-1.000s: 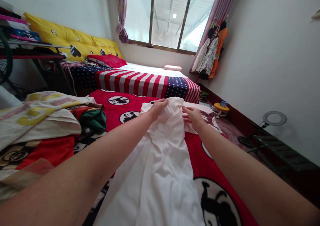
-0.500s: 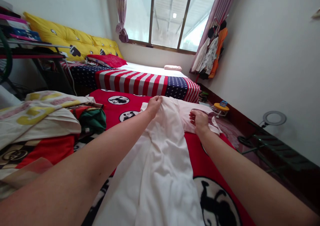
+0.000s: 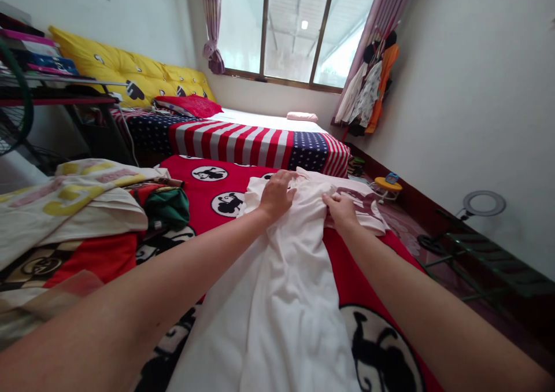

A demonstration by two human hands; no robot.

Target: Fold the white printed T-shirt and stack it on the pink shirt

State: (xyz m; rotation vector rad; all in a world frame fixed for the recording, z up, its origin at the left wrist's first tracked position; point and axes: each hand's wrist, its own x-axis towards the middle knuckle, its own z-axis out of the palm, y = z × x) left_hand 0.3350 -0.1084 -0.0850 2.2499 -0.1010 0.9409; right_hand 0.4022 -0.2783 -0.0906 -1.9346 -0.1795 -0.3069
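The left hand (image 3: 276, 195) presses a white garment (image 3: 295, 276) with its fingers spread wide, while the right hand (image 3: 341, 211) pinches a fold with narrowed fingers. The garment lies lengthwise on a red blanket (image 3: 195, 198).

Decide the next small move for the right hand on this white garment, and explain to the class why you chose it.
Probably the right hand should smooth the bunched fabric outward, because the top of the white garment lies rumpled around it, while the left hand rests on the cloth nearby and the red blanket beneath offers a flat surface.
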